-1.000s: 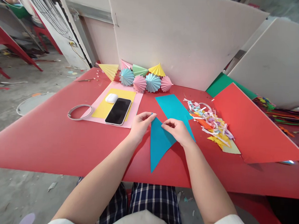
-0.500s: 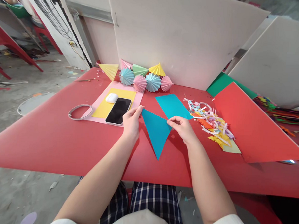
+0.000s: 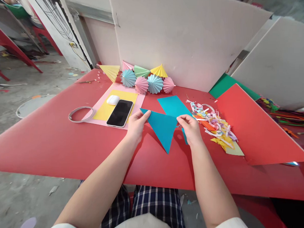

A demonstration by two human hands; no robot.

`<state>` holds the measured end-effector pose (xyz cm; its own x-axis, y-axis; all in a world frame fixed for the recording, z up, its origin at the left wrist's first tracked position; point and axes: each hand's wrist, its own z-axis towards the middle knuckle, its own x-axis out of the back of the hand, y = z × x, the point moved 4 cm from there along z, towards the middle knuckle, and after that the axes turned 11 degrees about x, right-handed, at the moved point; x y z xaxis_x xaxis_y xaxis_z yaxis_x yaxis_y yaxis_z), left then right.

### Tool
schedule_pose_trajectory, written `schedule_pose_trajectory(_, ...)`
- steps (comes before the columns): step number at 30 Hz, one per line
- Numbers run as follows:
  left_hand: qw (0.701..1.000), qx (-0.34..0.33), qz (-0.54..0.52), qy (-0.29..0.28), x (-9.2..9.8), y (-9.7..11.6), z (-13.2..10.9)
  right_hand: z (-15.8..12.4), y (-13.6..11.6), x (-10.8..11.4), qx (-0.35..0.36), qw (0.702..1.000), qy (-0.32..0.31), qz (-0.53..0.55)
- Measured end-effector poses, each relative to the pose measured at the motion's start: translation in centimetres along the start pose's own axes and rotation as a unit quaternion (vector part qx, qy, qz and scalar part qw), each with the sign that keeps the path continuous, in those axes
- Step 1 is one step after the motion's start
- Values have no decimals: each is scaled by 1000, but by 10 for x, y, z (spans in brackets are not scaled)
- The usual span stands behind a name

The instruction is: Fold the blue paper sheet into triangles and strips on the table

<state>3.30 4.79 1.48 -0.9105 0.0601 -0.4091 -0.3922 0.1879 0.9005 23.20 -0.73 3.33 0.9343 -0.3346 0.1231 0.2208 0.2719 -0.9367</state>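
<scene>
A blue paper piece (image 3: 162,128) hangs between my two hands above the red table, its lower corner pointing down. My left hand (image 3: 137,124) pinches its upper left part between thumb and fingers. At its upper right corner, my right hand (image 3: 190,126) is closed on the same paper. A small blue part shows just below the right fingers; whether it joins the held piece is hard to tell. Behind the hands a second blue sheet (image 3: 174,104) lies flat on the table.
Left of the hands are a phone (image 3: 120,113), a white case (image 3: 113,100) and a roll of tape (image 3: 80,114). Pleated paper shapes (image 3: 155,84) stand at the back. Paper scraps (image 3: 217,125) and a red board (image 3: 259,128) are on the right.
The held blue paper has turned and shifted right, its lower corner now higher. My right hand has moved slightly right, and my left thumb lies further over the paper.
</scene>
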Motion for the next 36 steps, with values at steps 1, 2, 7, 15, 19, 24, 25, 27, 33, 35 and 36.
schedule_pose_trajectory(1,1000,5,-1,-5,-1,-1,0,0,0,0,0,1000,3,4)
schedule_pose_trajectory(2,1000,7,-5,-5,0,-1,0,1,0,1,-2,1000,7,10)
schedule_pose_trajectory(7,999,10,-37,15,3,-3,2,1,2,2,-35,996,33,69)
schedule_pose_trajectory(15,999,18,-39,4,2,-4,2,-2,6,-11,-54,996,-29,66)
schedule_pose_trajectory(19,999,15,-36,5,1,-4,2,-4,9,-11,-47,997,6,58)
schedule_pose_trajectory(24,999,8,-32,3,1,-4,2,-3,6,-10,-24,998,15,53)
schedule_pose_trajectory(25,1000,7,-30,3,2,-4,2,-3,6,-10,-22,998,16,50)
schedule_pose_trajectory(27,1000,5,-27,3,2,-4,2,-3,6,-9,-18,999,21,45)
schedule_pose_trajectory(33,1000,5,-16,4,3,-4,3,-4,1,-7,19,999,41,2)
schedule_pose_trajectory(35,1000,12,-13,9,3,-4,3,-3,0,-5,29,998,52,-17)
schedule_pose_trajectory(36,1000,16,-9,14,3,-4,3,-3,0,-4,32,997,59,-23)
